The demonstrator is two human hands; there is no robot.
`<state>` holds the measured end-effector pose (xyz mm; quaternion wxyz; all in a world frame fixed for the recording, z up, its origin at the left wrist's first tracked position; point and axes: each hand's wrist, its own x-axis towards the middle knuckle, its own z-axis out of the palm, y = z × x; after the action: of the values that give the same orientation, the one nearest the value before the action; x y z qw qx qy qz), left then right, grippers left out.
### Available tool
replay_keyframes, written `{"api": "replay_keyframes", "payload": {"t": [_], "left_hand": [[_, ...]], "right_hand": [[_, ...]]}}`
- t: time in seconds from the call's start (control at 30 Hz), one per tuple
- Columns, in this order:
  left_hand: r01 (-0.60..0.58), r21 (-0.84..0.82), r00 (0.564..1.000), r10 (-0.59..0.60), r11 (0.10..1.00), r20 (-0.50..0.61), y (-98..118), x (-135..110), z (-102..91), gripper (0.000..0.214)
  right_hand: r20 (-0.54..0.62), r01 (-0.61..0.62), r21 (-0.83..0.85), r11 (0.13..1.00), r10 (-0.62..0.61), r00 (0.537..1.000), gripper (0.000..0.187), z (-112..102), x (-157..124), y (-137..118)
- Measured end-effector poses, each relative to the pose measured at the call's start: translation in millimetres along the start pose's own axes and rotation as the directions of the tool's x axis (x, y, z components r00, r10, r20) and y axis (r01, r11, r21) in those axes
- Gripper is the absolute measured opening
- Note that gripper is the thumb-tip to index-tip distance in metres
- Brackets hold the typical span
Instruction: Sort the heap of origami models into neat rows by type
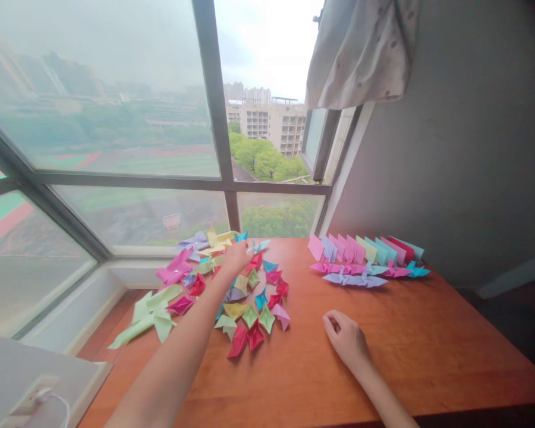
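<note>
My left hand [238, 257] reaches over the far part of a spread of colourful folded-paper pieces. Its fingers are curled down, and whatever is between them is hidden. Just beyond its knuckles shows a blue folded-paper piece [241, 236]; a pale blue piece [262, 245] is close on its right. Nearer me are a red piece [255, 337], a light green piece [266, 319] and a pink piece [280, 317]. My right hand [346, 340] rests on the wooden table [321, 380], loosely closed, with nothing visible in it. My left forearm covers part of the spread.
Paper pinwheels, one light green [154, 315] and one magenta [175, 267], lie at left. A row of upright folded papers [368, 249] stands at right rear, with purple folded pieces [354, 279] before it. Windows [229, 184] border the far side; a curtain [361, 53] hangs above.
</note>
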<state>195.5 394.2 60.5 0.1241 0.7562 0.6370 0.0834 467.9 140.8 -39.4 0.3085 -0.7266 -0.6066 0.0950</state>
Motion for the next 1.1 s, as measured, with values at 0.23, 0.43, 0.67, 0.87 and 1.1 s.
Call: {"api": "replay_keyframes", "payload": {"t": [0.23,0.43,0.67,0.87,1.1], "left_hand": [[0.03,-0.053,0.997,-0.025,0.998,0.079,-3,-16,-0.5,0.034],[0.037,-0.212,0.998,-0.024,0.976,0.064,-5,-28,7.1,0.027],[-0.09,-0.513,0.995,0.058,0.854,-0.078,-3,-41,-2.2,0.024],[-0.271,-0.751,0.962,0.203,0.603,-0.183,14,-92,-21.5,0.023],[-0.239,-0.914,0.909,0.408,0.327,-0.092,42,-185,8.2,0.016]], "right_hand": [[0.0,0.005,0.003,1.0,-0.005,1.0,0.03,-1,0,-1],[-0.011,0.005,0.005,1.0,-0.005,1.0,0.03,0,-1,-1],[-0.017,-0.019,0.07,0.997,0.02,1.0,0.03,-2,-1,-4],[0.024,-0.151,0.321,0.935,0.151,0.988,0.036,-12,3,-15],[0.347,-0.366,0.886,0.285,0.117,0.93,0.047,-34,-7,-63]]}}
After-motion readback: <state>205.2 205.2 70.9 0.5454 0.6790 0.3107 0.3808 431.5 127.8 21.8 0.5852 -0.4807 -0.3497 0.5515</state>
